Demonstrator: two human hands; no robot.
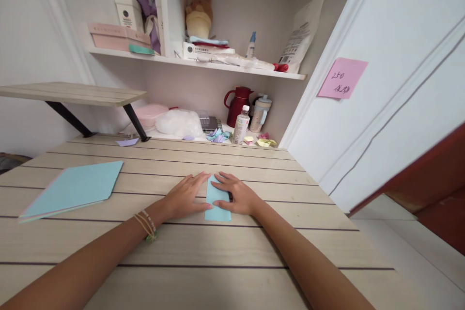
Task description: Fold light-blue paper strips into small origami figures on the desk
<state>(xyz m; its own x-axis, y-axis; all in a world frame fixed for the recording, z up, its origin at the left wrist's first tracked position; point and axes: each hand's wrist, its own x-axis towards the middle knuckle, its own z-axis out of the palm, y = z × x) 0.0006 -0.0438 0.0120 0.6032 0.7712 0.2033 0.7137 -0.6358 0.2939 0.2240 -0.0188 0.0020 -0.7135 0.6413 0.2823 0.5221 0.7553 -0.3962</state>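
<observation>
A blue strip (218, 214) lies flat on the surface (203, 288), near the middle, its long side running from near to far. The left hand (185, 197) is spread loosely at its left edge, index finger towards the far end and thumb at the near part. The right hand (240, 196) lies across the strip from the right, fingers parted and palm down. Neither hand grips anything; the thumb tips come close, and I cannot tell whether they touch. Pressing from both sides probably keeps the paper flat and stops it sliding.

A stack (80, 186) of coloured sheets sits off to the left, presumably in reach yet clear of the arms. The surface is pale, wood-patterned and crossed by dark lines. At its far left stands a riser (72, 93), with a purple scrap (127, 142) by its leg.

Beyond the far edge, folded papers (218, 134) lie left of a bottle (240, 126), with a red jug (238, 106) behind. A shelf (250, 67) above carries a plush toy (199, 13); a pink note (343, 78) sticks to the right wall.
</observation>
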